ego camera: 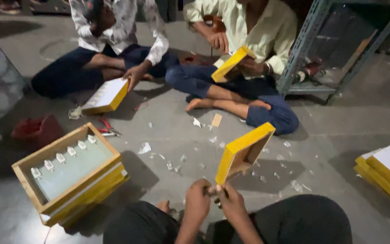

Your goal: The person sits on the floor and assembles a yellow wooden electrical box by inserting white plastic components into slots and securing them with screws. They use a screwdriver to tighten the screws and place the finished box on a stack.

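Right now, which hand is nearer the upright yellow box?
Right. The right hand touches the yellow box at its bottom corner; the left hand sits just beside, further left.

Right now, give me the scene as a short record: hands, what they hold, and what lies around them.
left hand: at the lower corner of the tilted yellow box frame
right hand: beside it, on the same corner
grip detail: fingers bunched, too blurred to tell
left of the hands: stacked yellow frames with clips
floor: scattered white scraps, red pliers
opposite: two seated people, each holding a yellow frame
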